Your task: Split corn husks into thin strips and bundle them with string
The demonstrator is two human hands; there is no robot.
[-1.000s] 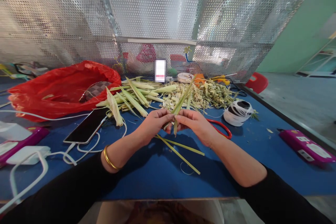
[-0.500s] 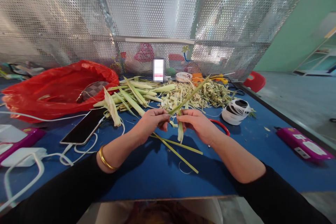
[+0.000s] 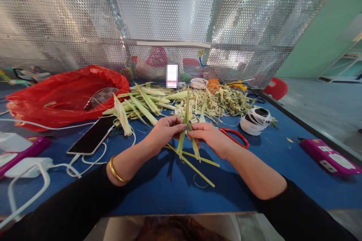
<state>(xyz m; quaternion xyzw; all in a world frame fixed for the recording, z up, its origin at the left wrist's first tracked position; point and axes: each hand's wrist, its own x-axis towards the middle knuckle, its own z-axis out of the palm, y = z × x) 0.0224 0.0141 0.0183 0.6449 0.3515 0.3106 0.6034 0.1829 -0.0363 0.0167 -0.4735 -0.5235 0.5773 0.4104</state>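
Above the blue table [image 3: 169, 199], my left hand [image 3: 165, 132] pinches a green corn husk strip [image 3: 182, 141] between thumb and fingers. Close beside it, my right hand [image 3: 212, 137] is closed on the same bundle of husk, where a second tail [image 3: 195, 148] hangs below its fingertips. One narrow tip of the strip points up between the hands. The fingers hide the spot where the strips meet. Under the hands, two thin loose strips [image 3: 202, 176] lie crossed on the table. Red-handled scissors [image 3: 236, 144] rest just beyond my right hand.
Corn husks [image 3: 145, 107] and a shredded pile [image 3: 212, 99] lie along the back. At left are a red plastic bag [image 3: 56, 115], a phone [image 3: 89, 139] and white cables. A roll of white strip [image 3: 251, 126] and a purple power strip [image 3: 328, 156] are at right.
The husk strip has swung from slanting up to the right to nearly upright, and its lower end now hangs below the hands. My right hand has shifted slightly left, showing more of the scissors.
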